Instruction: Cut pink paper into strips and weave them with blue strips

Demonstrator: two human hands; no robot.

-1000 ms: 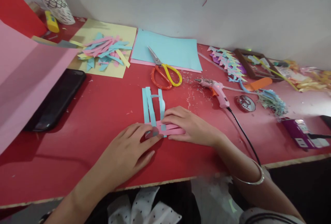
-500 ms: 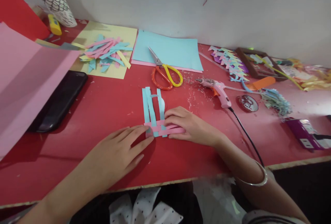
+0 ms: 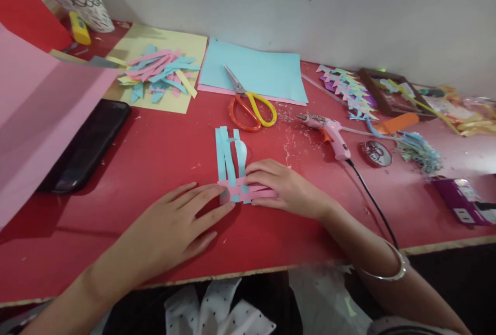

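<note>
Several light blue paper strips lie upright on the red table, crossed near their lower ends by pink paper strips woven over and under them. My left hand lies flat with its fingers apart, its fingertips pressing the left ends of the weave. My right hand is curled over the right side, its thumb and fingers closed round the pink strips' ends. Parts of the strips are hidden under my right fingers. Scissors with one red and one yellow handle lie just beyond, blades on a blue sheet.
At right are a pink glue gun with a black cord, a round tin and a purple box. Loose strips sit on a yellow sheet. A phone lies partly under pink paper at left. A pen cup stands behind.
The view has shifted slightly. The upper ends of the blue strips sit a little closer together. Both hands keep nearly the same place on the weave.
</note>
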